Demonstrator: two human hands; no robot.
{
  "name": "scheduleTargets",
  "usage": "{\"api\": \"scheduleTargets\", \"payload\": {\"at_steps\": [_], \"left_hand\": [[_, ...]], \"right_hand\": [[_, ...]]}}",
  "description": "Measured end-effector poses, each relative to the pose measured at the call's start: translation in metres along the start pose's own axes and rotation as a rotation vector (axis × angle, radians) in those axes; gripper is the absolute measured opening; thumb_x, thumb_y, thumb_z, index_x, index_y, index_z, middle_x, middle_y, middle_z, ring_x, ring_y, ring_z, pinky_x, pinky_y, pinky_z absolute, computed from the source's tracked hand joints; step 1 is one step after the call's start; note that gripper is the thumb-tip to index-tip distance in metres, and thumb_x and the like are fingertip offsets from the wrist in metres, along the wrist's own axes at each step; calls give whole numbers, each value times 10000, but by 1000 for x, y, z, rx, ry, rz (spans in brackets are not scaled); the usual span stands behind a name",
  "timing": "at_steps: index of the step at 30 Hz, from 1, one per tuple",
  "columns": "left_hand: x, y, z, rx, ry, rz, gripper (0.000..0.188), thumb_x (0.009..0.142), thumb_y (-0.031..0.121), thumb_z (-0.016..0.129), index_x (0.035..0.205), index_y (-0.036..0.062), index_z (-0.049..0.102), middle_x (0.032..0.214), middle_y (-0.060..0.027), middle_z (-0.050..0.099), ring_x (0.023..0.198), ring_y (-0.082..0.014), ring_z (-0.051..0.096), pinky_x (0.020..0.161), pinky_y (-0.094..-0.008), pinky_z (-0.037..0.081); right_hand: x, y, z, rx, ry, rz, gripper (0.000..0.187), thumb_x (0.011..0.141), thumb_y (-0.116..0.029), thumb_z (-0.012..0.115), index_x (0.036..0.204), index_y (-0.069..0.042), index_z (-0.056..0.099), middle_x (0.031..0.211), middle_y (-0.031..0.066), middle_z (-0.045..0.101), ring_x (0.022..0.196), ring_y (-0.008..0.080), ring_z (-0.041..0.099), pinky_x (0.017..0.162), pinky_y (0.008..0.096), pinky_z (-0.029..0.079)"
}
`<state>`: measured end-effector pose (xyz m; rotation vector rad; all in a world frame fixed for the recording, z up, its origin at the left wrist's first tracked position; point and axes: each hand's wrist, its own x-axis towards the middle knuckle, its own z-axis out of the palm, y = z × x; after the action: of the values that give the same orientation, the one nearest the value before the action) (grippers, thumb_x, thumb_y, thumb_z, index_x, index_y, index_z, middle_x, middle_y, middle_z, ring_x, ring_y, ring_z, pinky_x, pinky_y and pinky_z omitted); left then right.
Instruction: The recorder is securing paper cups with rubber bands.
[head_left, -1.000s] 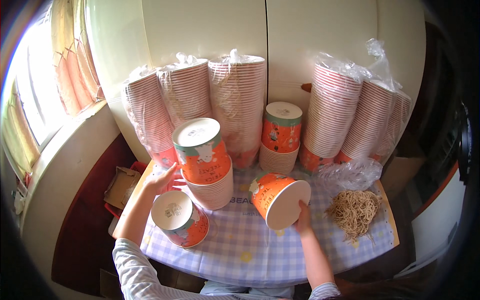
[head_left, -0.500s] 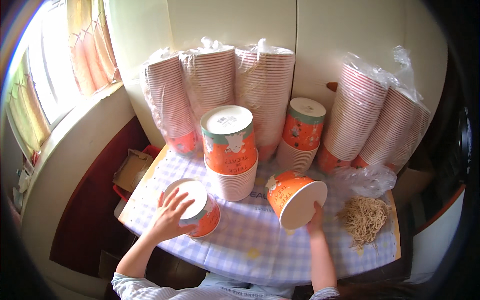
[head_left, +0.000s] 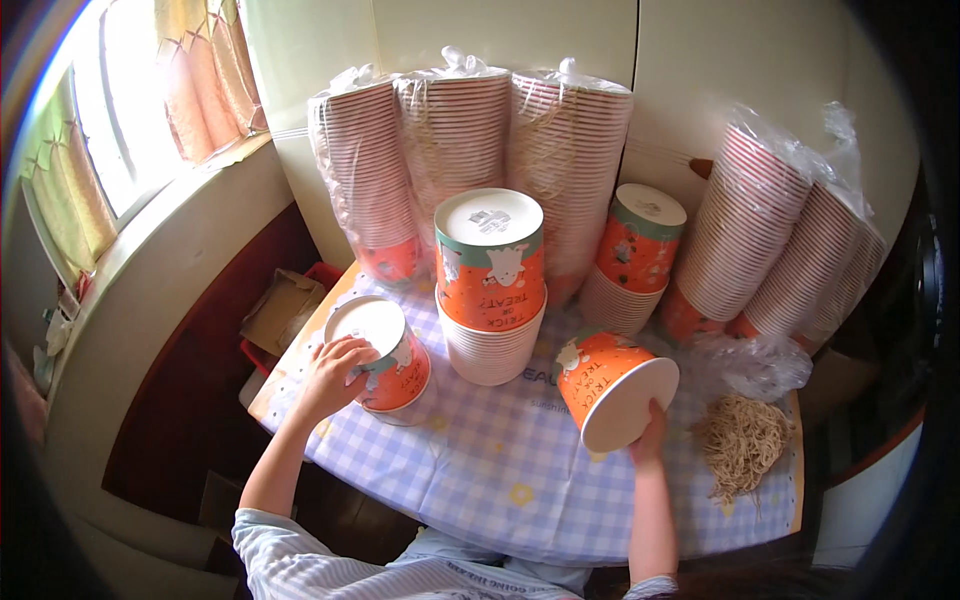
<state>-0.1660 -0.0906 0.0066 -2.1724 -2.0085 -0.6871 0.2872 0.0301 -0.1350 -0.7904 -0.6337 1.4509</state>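
Note:
My left hand (head_left: 336,378) curls over the near edge of an upside-down paper tub (head_left: 398,378), orange with a green band and a white base, standing at the table's left. Its fingers lie on the base rim and the thumb is against the side. My right hand (head_left: 650,432) grips a second orange paper tub (head_left: 607,368), tilted so that its white open mouth faces me. The thumb is at the inside of the rim; the other fingers are hidden behind the wall. Between them, farther back, stands an upside-down stack of nested tubs (head_left: 490,270).
Tall bagged tub stacks (head_left: 455,150) line the back, with more bagged stacks (head_left: 745,220) at the right and a shorter stack (head_left: 640,245) between. A bundle of beige string (head_left: 743,447) and crumpled clear plastic (head_left: 755,368) lie right on the checked tablecloth (head_left: 480,470). A cardboard box (head_left: 285,312) sits left.
The left tub has slid away from me and leftward with my left hand, whose spread fingers have curled over its edge. My right hand still holds its tub. The whole view has shifted.

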Motion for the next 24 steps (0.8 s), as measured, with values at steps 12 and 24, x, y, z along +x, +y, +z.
{"api": "scheduleTargets", "payload": {"at_steps": [12,24], "left_hand": [[8,-6,9,-4,13,-67,386,686,102,616,1057,194,566,1179,-29,514,1175,-236,415,950,-508,277],[-6,208,3,-1685,-523,1076,208,812,34,552,1016,31,592,940,-105,518,871,-259,485,779,-376,376]], "right_hand": [[-2,-4,4,-41,16,0,449,844,-325,468,1179,-29,433,1072,84,526,987,199,524,820,344,431],[2,1,-8,-13,15,4,469,829,-316,499,1191,-29,422,1086,90,522,991,208,520,807,350,436]]}}
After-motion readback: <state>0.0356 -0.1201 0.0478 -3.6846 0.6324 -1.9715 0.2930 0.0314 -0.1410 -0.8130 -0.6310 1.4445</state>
